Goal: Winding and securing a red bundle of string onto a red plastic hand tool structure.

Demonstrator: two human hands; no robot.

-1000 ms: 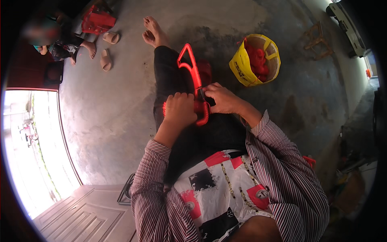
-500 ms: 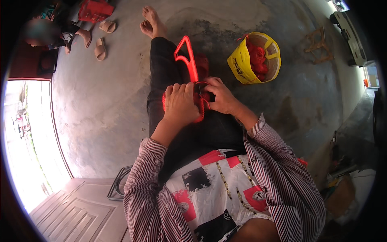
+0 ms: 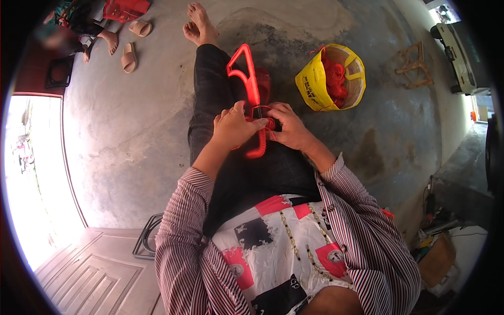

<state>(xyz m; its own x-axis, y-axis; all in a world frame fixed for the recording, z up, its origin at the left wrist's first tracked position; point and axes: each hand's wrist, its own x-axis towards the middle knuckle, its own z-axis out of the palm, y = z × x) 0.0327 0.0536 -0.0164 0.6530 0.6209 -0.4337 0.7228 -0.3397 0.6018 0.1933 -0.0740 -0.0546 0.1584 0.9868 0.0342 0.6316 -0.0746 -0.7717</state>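
Across my lap lies an angular frame (image 3: 253, 86) wound with red cord, its looped end pointing away from me. A short dark stretch of the bar shows bare between two wound parts. My left hand (image 3: 230, 128) is closed at the frame's middle, its thumb laid across toward the bar; the fingertips are partly hidden. To the right of the bar, my right hand (image 3: 289, 127) pinches a small bundle of red cord (image 3: 270, 124). A strand of that cord loops around the bare stretch between the hands.
A yellow bag (image 3: 313, 84) holding red cord (image 3: 335, 79) stands on the floor ahead to the right. Beyond it is a small wooden stool (image 3: 415, 65). Sandals (image 3: 129, 58) and another person's foot (image 3: 109, 41) are at the far left. A folded metal-framed item (image 3: 145, 239) is near my left elbow.
My left hand has shifted from fingers laid over the bar to its left side, thumb stretched across. More of the frame's near end now shows. My right hand stays by the bar with the cord.
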